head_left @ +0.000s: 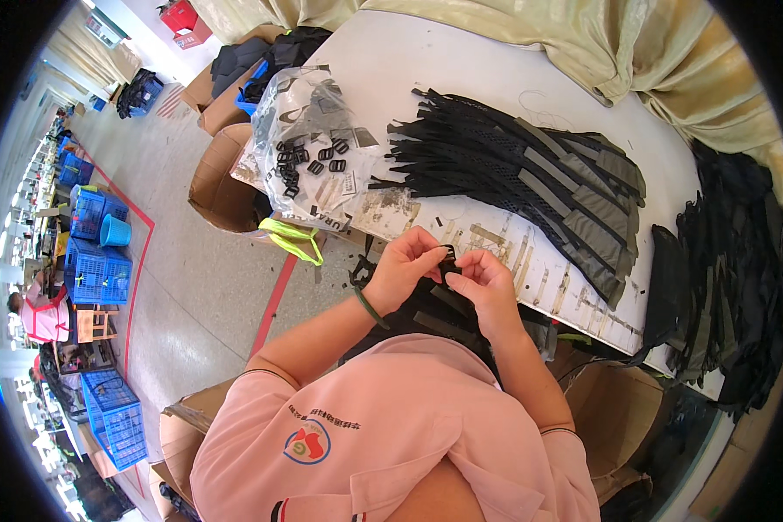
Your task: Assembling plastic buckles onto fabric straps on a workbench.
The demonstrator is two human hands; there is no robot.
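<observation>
Close together at the table's near edge, my two hands pinch small black pieces between them. My left hand (pixel 407 271) is closed on a small black buckle (pixel 449 252), part of which my fingers hide. My right hand (pixel 487 283) is closed beside it on a black strap end, mostly covered by the thumb and fingers. Black fabric (pixel 439 313) with grey bands lies over my lap below. Ahead to the left, several loose black buckles (pixel 326 159) rest on a clear plastic bag (pixel 289 109).
Black and grey strap pieces (pixel 531 178) lie fanned across the white table (pixel 378 52). More black pieces (pixel 731 270) hang over its right end. Cardboard boxes (pixel 222 178) stand at the left. Across the aisle are blue crates (pixel 98 270) and a person in pink (pixel 43 315).
</observation>
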